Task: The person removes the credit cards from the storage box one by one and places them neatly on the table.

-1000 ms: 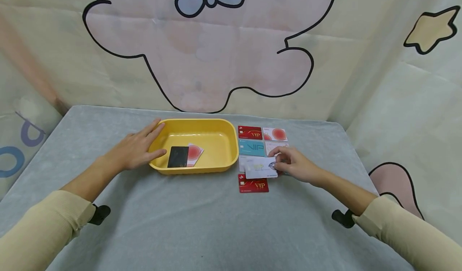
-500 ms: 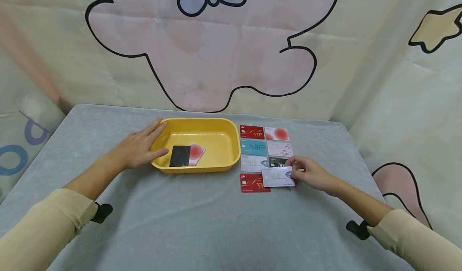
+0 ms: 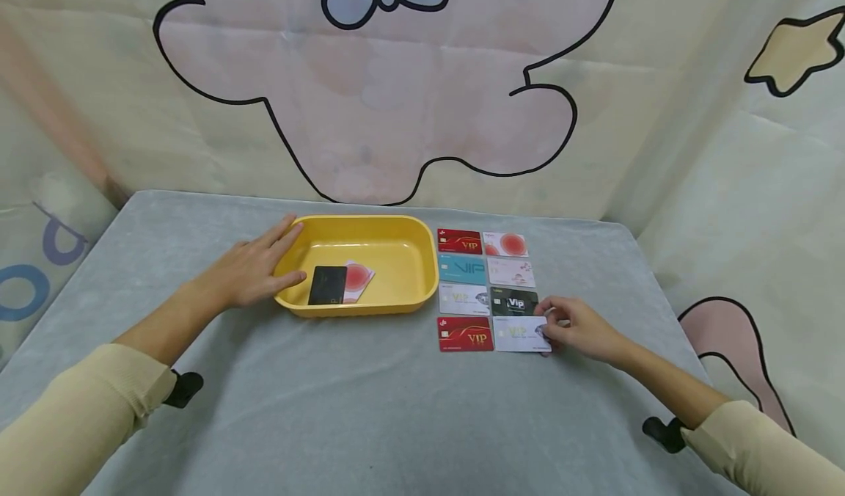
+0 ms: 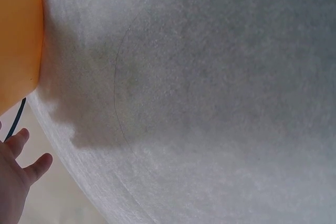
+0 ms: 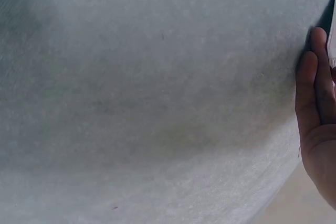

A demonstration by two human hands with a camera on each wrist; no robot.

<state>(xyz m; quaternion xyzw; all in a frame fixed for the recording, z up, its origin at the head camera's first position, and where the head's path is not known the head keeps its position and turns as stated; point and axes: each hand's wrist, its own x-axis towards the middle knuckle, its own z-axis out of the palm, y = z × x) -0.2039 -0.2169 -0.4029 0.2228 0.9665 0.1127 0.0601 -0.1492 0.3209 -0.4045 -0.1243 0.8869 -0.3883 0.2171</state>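
Note:
My right hand (image 3: 581,327) pinches the right edge of a white VIP card (image 3: 518,334), low over the table at the front right of a block of cards. That card lines up beside a red VIP card (image 3: 465,334) and just below a black Vip card (image 3: 513,302). In the right wrist view the hand (image 5: 317,124) shows at the right edge, with a sliver of card by the fingers. My left hand (image 3: 257,270) rests with spread, straight fingers on the left rim of a yellow tray (image 3: 422,283). Inside lie a black card (image 3: 327,285) and a red-and-white card (image 3: 357,282).
Above in the two columns lie another white VIP card (image 3: 464,299), a teal VIP card (image 3: 462,269), a pale pink card (image 3: 511,272), another red VIP card (image 3: 459,241) and a red-circle card (image 3: 505,244). Grey cloth (image 3: 370,408) covers the table; a printed curtain hangs behind.
My right hand has brought the white VIP card right and toward me, from over the third row to the front-right spot, uncovering the black Vip card. The left hand stays on the tray.

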